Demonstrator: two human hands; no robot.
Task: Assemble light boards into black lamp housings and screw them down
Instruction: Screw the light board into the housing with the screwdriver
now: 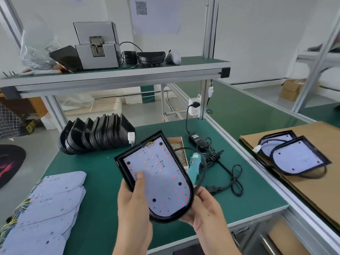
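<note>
A black lamp housing (189, 183) with a white light board (161, 181) seated inside it was held tilted above the front part of the green table (95, 181), its rounded end towards the person and its square end away. The board carried rows of small red and orange dots and several dark screw holes; short wires showed at its far edge.

The left hand (134, 205) gripped the housing's left edge, thumb pressed flat on the board face and the other fingers curled beneath (hidden by the housing). The right hand (206, 210) cupped the rounded end from below, its fingers curled under the rim, and a black cable (200, 179) looped just beside that hand.

Behind the housing lay a teal electric screwdriver (195, 164) and, touching or just beside it, an open box of screws (179, 151). A black power adapter (196, 139) with coiled cord lay further right, plugged into a white socket (195, 106) on the frame post.

At the far left of the table stood a row of empty black housings (95, 133) leaning on edge. A stack of loose light boards (53, 205) lay at the near left, with yellow wires trailing from them. On a brown cardboard sheet (303, 181) on the adjoining table at right lay two finished housings (294, 155), partly overlapping. The upper shelf (110, 74) carried a grey machine (97, 46).
</note>
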